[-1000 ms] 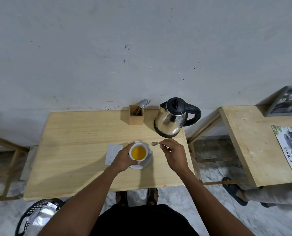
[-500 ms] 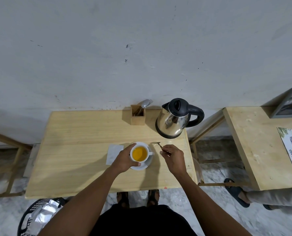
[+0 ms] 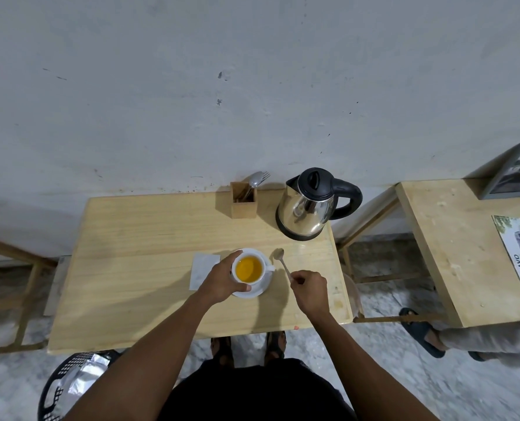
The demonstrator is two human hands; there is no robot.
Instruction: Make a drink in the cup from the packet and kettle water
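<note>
A white cup [image 3: 249, 268] full of orange drink stands on a white saucer [image 3: 260, 290] near the front of the wooden table [image 3: 137, 278]. My left hand [image 3: 222, 282] wraps around the cup's left side. My right hand [image 3: 310, 291] pinches the handle end of a metal spoon [image 3: 280, 259], whose bowl rests on the table to the right of the cup. A steel kettle [image 3: 309, 209] with a black lid and handle stands at the back right. A white packet [image 3: 203, 270] lies flat to the left of the cup, partly under my left hand.
A wooden holder [image 3: 243, 205] with cutlery stands left of the kettle by the wall. A second table [image 3: 453, 253] with a brochure and a framed picture is to the right. Another person's sandalled feet [image 3: 419, 331] are at the right. A black basket [image 3: 70, 387] sits on the floor, bottom left.
My right hand has lowered the spoon from beside the cup's rim and drawn back, so its bowl now lies on the table. My left hand stays on the cup.
</note>
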